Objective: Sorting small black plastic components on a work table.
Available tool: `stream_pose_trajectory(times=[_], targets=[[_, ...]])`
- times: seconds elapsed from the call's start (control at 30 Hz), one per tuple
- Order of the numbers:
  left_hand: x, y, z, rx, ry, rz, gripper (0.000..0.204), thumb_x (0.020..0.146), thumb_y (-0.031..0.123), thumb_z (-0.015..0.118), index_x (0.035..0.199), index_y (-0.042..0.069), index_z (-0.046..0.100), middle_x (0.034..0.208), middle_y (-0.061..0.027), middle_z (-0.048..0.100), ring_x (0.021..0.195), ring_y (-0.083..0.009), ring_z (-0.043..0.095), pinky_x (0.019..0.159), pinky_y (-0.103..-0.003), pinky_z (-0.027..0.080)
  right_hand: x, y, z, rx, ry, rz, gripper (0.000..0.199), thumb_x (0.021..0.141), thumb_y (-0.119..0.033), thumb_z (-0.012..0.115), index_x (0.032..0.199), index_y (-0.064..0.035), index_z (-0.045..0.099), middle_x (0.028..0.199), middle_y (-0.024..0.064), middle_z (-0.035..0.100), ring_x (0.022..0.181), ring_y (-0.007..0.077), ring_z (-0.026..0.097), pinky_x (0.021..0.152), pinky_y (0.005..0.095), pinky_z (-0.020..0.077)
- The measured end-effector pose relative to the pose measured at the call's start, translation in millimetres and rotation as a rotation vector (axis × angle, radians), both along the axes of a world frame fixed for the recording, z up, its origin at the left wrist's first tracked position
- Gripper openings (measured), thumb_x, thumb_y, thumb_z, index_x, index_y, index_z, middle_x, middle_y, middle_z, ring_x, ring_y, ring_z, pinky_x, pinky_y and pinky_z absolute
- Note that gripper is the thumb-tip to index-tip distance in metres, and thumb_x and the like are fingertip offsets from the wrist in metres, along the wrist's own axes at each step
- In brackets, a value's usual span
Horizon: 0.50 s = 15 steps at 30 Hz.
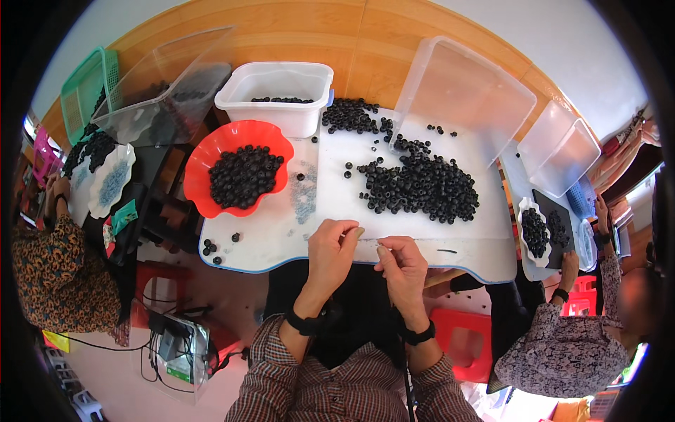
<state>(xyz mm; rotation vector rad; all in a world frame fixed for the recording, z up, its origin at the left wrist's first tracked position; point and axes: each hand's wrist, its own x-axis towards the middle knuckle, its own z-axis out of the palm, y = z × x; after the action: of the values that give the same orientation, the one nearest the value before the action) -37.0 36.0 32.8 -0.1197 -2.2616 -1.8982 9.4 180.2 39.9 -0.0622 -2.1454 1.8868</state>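
My left hand (329, 254) and my right hand (403, 269) meet over the front edge of the white table (281, 243), fingertips close together but apart. Each has thumb and fingers pinched; whatever they hold is too small to make out. Beyond them spreads a heap of small black round pieces (422, 186), some showing a hole. To the left, a red scalloped bowl (200, 169) holds a pile of black pieces (246, 176) of the same kind. Tiny clear bluish bits (304, 200) lie scattered between bowl and heap.
Behind the bowl stands a white plastic tub (274, 116) with more black pieces. A clear bin (464, 98) leans at the back right. Co-workers sit left (63, 274) and right (562, 344) at their own tables. Red stools (460, 341) stand below.
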Motion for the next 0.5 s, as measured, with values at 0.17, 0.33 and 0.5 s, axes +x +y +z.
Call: stream_pose_trajectory(times=[0.17, 0.33, 0.5], targets=[[-31, 10, -9, -0.3, 0.235, 0.046, 0.01, 0.085, 0.01, 0.068, 0.091, 0.002, 0.071, 0.077, -0.0142, 0.062, 0.066, -0.0273, 0.062, 0.06, -0.035, 0.048, -5, 8, -6, 0.01, -0.033, -0.021, 0.009, 0.089, 0.002, 0.064, 0.098, 0.0023, 0.064, 0.097, 0.0063, 0.062, 0.063, 0.0081, 0.061, 0.056, 0.0211, 0.0479], [-38, 18, -4, -0.513, 0.144, 0.067, 0.011, 0.085, 0.01, 0.064, 0.091, 0.003, 0.071, 0.081, -0.0145, 0.06, 0.072, -0.0333, 0.061, 0.066, -0.041, 0.049, -7, 14, -13, 0.011, -0.024, -0.043, 0.009, 0.089, 0.002, 0.065, 0.098, 0.0023, 0.064, 0.094, 0.0059, 0.062, 0.062, 0.0082, 0.061, 0.056, 0.0211, 0.0476], [-44, 25, 1, -0.5, 0.202, 0.108, 0.014, 0.085, 0.008, 0.061, 0.095, 0.005, 0.071, 0.087, -0.0127, 0.059, 0.075, -0.0331, 0.061, 0.068, -0.042, 0.049, -7, 16, -17, 0.01, -0.035, -0.054, 0.01, 0.088, 0.002, 0.065, 0.098, 0.0016, 0.063, 0.087, 0.005, 0.062, 0.061, 0.0084, 0.061, 0.055, 0.0214, 0.0476]])
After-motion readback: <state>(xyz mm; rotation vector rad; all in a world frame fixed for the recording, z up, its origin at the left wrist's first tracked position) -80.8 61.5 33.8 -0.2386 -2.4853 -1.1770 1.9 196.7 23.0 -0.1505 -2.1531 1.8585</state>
